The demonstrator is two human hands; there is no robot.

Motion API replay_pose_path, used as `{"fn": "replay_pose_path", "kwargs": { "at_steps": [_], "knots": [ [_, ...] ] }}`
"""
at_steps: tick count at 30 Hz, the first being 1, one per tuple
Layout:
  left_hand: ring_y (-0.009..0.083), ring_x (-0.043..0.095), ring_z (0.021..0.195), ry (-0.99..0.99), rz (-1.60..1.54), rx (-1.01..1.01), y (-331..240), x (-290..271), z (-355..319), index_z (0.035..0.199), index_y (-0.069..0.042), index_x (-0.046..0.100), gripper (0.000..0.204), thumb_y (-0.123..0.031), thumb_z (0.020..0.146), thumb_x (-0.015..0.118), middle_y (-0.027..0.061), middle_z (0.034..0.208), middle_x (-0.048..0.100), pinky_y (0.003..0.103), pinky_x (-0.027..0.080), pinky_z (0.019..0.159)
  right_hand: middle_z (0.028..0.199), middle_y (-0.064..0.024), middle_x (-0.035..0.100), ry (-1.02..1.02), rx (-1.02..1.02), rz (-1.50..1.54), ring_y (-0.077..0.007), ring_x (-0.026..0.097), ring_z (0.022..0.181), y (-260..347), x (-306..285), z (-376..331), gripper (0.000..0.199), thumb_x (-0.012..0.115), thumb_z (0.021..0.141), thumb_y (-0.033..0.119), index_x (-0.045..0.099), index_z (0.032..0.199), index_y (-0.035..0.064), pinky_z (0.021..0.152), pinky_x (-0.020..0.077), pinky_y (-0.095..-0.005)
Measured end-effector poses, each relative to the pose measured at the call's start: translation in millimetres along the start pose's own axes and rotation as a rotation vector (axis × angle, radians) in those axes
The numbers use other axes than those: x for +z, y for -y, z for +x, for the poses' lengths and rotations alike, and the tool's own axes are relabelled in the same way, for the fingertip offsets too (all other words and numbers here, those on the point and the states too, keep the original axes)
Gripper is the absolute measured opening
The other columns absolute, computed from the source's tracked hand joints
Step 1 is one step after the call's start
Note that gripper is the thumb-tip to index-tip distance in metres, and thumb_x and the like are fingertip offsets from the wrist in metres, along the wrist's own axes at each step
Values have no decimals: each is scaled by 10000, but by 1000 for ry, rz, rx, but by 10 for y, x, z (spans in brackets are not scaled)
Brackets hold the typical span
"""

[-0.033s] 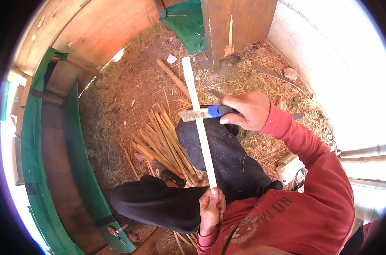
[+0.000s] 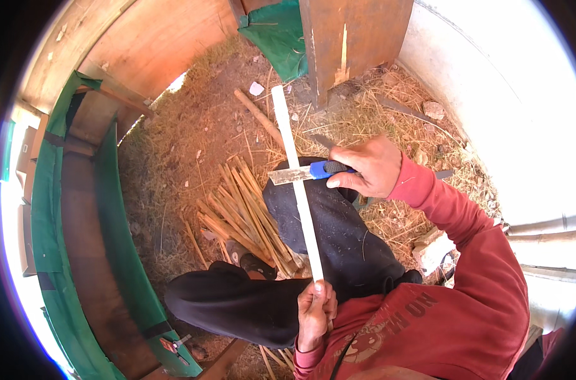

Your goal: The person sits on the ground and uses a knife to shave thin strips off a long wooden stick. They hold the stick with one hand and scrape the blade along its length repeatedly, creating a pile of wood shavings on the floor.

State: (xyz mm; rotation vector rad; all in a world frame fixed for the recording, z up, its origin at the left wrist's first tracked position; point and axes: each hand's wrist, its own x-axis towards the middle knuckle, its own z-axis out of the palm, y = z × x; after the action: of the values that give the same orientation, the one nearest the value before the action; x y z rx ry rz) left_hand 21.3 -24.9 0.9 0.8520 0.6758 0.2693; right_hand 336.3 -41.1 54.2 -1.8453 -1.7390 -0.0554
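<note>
My left hand (image 2: 316,310) is closed around the lower end of a pale, flat strip (image 2: 308,231), which looks like split wood or bamboo. The strip slants up and away over my dark-trousered knee (image 2: 326,209). My right hand (image 2: 370,166) grips the blue and black handle of a utility knife (image 2: 323,169). Its broad metal blade (image 2: 288,175) lies across the strip above the middle, pointing left. Whether the edge bites into the strip cannot be made out.
Several split sticks (image 2: 240,212) lie piled beside my shoe (image 2: 250,258). A thicker stick (image 2: 259,117) rests on the straw-strewn ground beyond. At left runs a wooden frame with green cloth (image 2: 120,209); a wooden panel (image 2: 358,38) stands ahead, a pale wall (image 2: 491,76) at right.
The knife has shifted very slightly, its blade tilting a little against the strip. My left hand and the strip stay in place.
</note>
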Motion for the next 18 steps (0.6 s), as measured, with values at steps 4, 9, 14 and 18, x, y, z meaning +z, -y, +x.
{"fn": "replay_pose_path", "kwargs": {
  "at_steps": [4, 9, 14, 18],
  "knots": [
    [67, 224, 428, 39, -72, -73, -53, 7, 5, 777, -87, 413, 421, -399, 1056, 458, -35, 542, 275, 247, 219, 383, 509, -91, 492, -140, 84, -96, -280, 527, 399, -306, -11, 108, 414, 600, 947, 509, 637, 886, 101, 405, 401, -407],
    [72, 219, 423, 53, -51, -72, -5, -16, 63, 777, -91, 415, 439, -433, 1047, 463, -33, 535, 273, 255, 208, 383, 513, -110, 509, -102, 49, -31, -299, 560, 450, -411, -325, 236, 468, 559, 956, 550, 650, 930, 92, 433, 425, -429],
    [70, 217, 418, 80, -76, -122, -65, 14, 38, 775, -87, 421, 452, -448, 1045, 458, -27, 524, 285, 254, 204, 385, 511, -113, 477, -68, -52, -50, -326, 514, 428, -230, -209, 208, 417, 628, 937, 486, 626, 906, 70, 441, 382, -425],
    [60, 229, 430, 104, -138, -148, -109, 24, 15, 795, -66, 457, 428, -399, 1065, 440, -27, 532, 303, 243, 197, 397, 635, -105, 564, -134, -1, 39, -314, 575, 540, -302, -230, 185, 314, 702, 903, 389, 630, 923, 84, 491, 403, -404]
  ]
}}
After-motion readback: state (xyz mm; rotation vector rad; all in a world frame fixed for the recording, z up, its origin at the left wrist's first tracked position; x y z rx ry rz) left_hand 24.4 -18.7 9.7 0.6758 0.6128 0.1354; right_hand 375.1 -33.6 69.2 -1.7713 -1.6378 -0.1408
